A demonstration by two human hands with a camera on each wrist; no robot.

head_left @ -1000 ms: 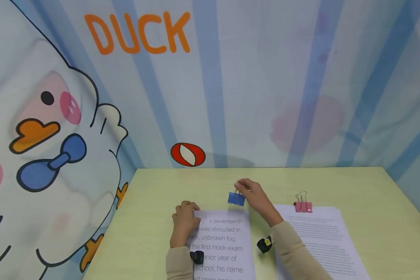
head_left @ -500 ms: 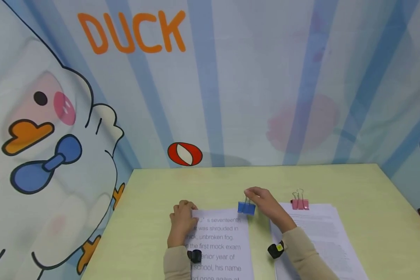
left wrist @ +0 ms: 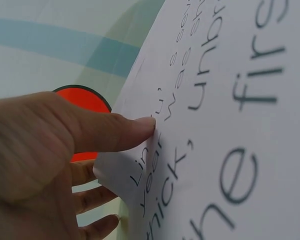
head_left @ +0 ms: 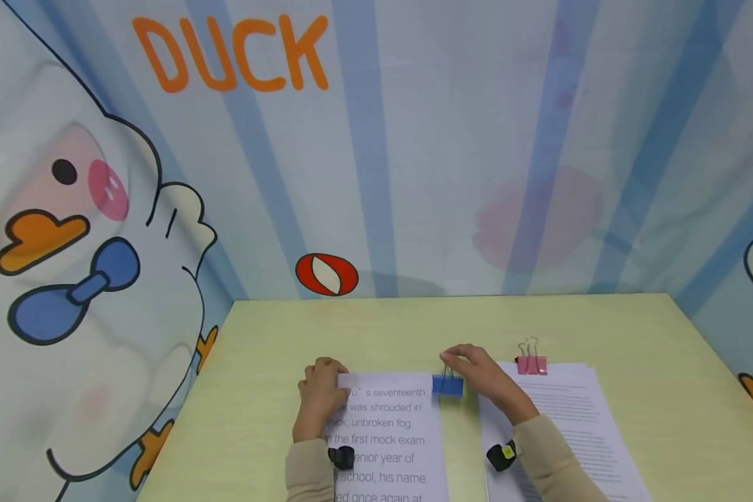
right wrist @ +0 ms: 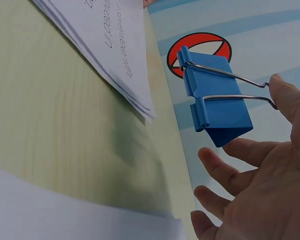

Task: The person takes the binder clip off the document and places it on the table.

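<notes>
A stack of large-print paper sheets lies before me. My left hand pinches its upper left corner; in the left wrist view the thumb presses on the print while the other fingers are behind the sheets. My right hand holds a blue binder clip by its wire handles. The clip hangs beside the stack's upper right corner. In the right wrist view the thumb is on the handle ends, and the clip looks apart from the paper corner.
A second stack of small-print sheets lies to the right, with a pink binder clip on its top edge. Both stacks lie on a pale yellow table. A printed duck curtain hangs behind.
My right hand has carried the blue binder clip rightward and toward me, from behind the stack's top edge to its upper right corner. My left hand keeps its grip; the head view shifts slightly.
</notes>
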